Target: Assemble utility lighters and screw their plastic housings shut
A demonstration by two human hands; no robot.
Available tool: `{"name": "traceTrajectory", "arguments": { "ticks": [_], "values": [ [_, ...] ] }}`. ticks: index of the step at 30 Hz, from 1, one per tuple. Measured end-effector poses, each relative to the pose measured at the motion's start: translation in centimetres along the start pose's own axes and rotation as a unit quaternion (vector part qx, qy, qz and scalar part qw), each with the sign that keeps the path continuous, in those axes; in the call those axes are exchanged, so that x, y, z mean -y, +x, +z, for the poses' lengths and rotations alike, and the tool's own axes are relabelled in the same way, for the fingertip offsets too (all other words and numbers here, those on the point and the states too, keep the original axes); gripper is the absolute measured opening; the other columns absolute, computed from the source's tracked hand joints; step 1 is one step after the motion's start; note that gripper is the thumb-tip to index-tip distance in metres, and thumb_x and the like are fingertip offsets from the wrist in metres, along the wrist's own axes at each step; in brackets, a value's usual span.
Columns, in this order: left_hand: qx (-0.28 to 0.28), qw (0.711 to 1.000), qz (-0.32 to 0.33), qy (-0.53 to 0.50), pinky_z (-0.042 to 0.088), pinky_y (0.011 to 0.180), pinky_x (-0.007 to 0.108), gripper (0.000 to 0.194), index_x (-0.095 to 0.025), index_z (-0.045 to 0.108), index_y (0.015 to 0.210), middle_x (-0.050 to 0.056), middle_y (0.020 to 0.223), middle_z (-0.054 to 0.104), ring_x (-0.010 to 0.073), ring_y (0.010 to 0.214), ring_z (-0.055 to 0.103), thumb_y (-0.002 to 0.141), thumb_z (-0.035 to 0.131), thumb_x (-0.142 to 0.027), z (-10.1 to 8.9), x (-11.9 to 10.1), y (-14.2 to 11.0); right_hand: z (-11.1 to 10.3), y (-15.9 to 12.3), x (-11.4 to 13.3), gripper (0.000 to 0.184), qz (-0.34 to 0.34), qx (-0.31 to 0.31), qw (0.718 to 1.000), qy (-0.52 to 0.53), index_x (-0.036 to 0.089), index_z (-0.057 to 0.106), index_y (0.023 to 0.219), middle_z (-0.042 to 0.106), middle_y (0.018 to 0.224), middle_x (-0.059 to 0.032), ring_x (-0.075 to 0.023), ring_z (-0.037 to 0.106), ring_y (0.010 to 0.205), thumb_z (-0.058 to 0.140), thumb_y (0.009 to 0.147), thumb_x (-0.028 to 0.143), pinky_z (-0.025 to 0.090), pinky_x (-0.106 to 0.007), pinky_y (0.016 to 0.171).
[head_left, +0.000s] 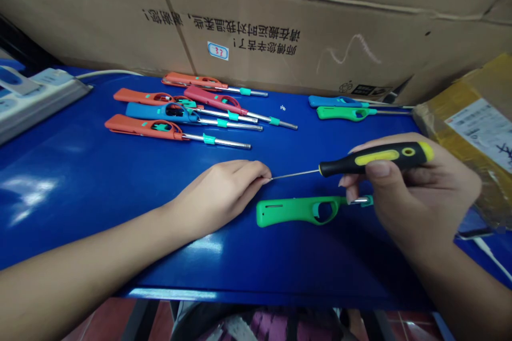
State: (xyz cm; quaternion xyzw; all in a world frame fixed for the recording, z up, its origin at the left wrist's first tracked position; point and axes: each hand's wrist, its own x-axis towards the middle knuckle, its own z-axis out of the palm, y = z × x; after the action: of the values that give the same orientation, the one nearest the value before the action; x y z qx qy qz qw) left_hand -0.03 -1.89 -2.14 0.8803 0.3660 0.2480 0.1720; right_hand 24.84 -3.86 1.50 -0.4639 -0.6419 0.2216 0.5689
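Observation:
My right hand [426,197] is closed around the black and yellow handle of a screwdriver [376,159], whose thin shaft points left. At the shaft's tip, the thumb and fingers of my left hand [228,186] are pinched together; whatever is between them is too small or hidden to make out. Just below both hands a green long-necked lighter [286,210] lies flat on the blue table, its metal neck partly covered by my right fingers. A slot and a small hole show in its handle, and a teal trigger sits in its guard.
Several orange, red and blue lighters [154,127] lie at the back left. A blue lighter [338,101] and a green lighter [340,113] lie at the back right. A large cardboard box [240,21] walls the rear. A power strip [44,96] stands left, a taped box [476,117] right.

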Motion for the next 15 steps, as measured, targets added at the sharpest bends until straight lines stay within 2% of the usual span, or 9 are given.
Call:
{"name": "traceTrajectory", "arguments": {
  "ticks": [3, 5, 9, 12, 15],
  "values": [
    [0.005, 1.000, -0.003, -0.005, 0.053, 0.075, 0.025, 0.015, -0.019, 0.065, 0.102, 0.001, 0.096, 0.075, 0.0154, 0.085, 0.072, 0.104, 0.050, -0.024, 0.0, 0.0, -0.1, -0.1, -0.1, 0.1, 0.009, 0.000, 0.011, 1.000, -0.004, 0.020, 0.071, 0.087, 0.069, 0.064, 0.0027, -0.0110, 0.063, 0.042, 0.075, 0.088, 0.028, 0.050, -0.022, 0.035],
    [0.008, 1.000, -0.016, -0.009, 0.054, 0.074, 0.024, 0.016, -0.020, 0.066, 0.111, 0.002, 0.100, 0.076, 0.0152, 0.084, 0.072, 0.102, 0.056, -0.029, -0.1, -0.1, -0.2, -0.1, -0.1, 0.1, 0.012, 0.005, 0.006, 1.000, -0.010, 0.020, 0.071, 0.088, 0.068, 0.063, 0.0025, -0.0113, 0.063, 0.042, 0.073, 0.090, 0.031, 0.050, -0.022, 0.036],
    [-0.010, 0.999, -0.045, -0.026, 0.056, 0.074, 0.026, 0.046, -0.022, 0.061, 0.132, 0.003, 0.108, 0.075, 0.0166, 0.083, 0.070, 0.092, 0.070, -0.044, -1.0, -0.6, -0.2, -0.1, 0.4, -0.6, 0.024, -0.020, -0.052, 0.998, 0.012, 0.020, 0.072, 0.085, 0.065, 0.062, 0.0020, -0.0128, 0.062, 0.042, 0.073, 0.090, 0.043, 0.047, -0.026, 0.034],
    [0.000, 0.998, -0.042, -0.047, 0.056, 0.080, 0.029, 0.048, -0.022, 0.065, 0.124, 0.003, 0.108, 0.073, 0.0193, 0.090, 0.069, 0.085, 0.076, -0.048, -1.6, -1.0, -0.2, -0.2, 1.2, -0.7, 0.034, -0.073, -0.092, 0.992, 0.050, 0.019, 0.072, 0.080, 0.065, 0.070, 0.0001, -0.0121, 0.058, 0.041, 0.073, 0.087, 0.053, 0.046, -0.029, 0.033],
    [0.035, 0.997, -0.025, -0.066, 0.055, 0.087, 0.033, 0.045, -0.023, 0.069, 0.117, 0.004, 0.109, 0.070, 0.0222, 0.100, 0.067, 0.081, 0.078, -0.047, -1.6, -1.3, -0.3, 0.1, 1.6, 0.9, 0.035, -0.058, -0.096, 0.993, 0.047, 0.020, 0.071, 0.082, 0.065, 0.075, -0.0005, -0.0126, 0.061, 0.046, 0.069, 0.090, 0.054, 0.050, -0.030, 0.038]
  ]
}}
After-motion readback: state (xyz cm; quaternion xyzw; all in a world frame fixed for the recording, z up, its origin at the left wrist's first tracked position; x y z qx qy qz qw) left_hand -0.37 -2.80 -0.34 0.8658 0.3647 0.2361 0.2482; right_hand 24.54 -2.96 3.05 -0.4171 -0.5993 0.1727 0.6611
